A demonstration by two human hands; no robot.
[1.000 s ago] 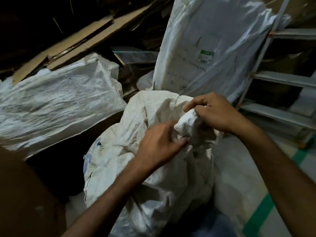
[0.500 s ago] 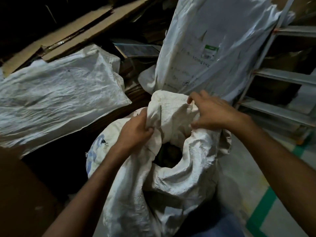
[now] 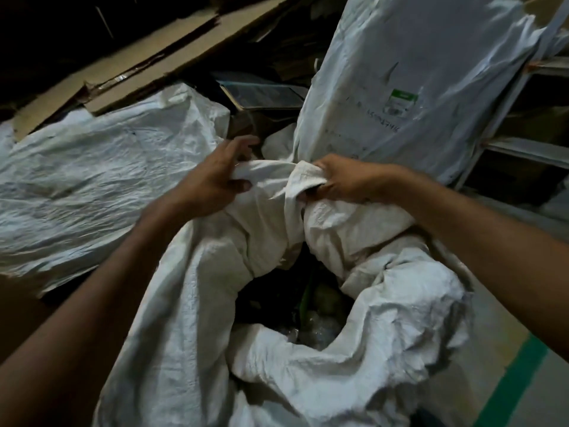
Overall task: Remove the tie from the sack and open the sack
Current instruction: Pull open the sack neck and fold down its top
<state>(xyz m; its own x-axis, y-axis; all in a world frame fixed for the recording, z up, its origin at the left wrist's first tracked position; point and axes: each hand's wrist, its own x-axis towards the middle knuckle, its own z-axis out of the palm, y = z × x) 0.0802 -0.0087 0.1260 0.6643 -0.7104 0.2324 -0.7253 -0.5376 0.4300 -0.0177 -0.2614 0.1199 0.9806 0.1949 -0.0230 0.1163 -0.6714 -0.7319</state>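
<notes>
A white woven sack (image 3: 191, 318) stands in front of me with its mouth gaping. Inside the dark opening I see crumpled clear plastic and something greenish (image 3: 323, 303). My left hand (image 3: 212, 183) pinches the far left part of the sack's rim between thumb and fingers. My right hand (image 3: 348, 180) is closed on a bunched fold of the rim at the far right. The rim stretches taut between the two hands. No tie is visible anywhere.
Another white sack (image 3: 86, 192) lies flat on the left. A tall white sack with a green label (image 3: 403, 100) leans behind. Cardboard sheets (image 3: 147, 66) slant across the top left. Metal shelving (image 3: 523, 146) stands at right; a floor with a green stripe (image 3: 514, 386) lies below.
The knotted neck has come undone and the sack's mouth has spread wide. Both hands moved apart and away from me along the rim, exposing the contents.
</notes>
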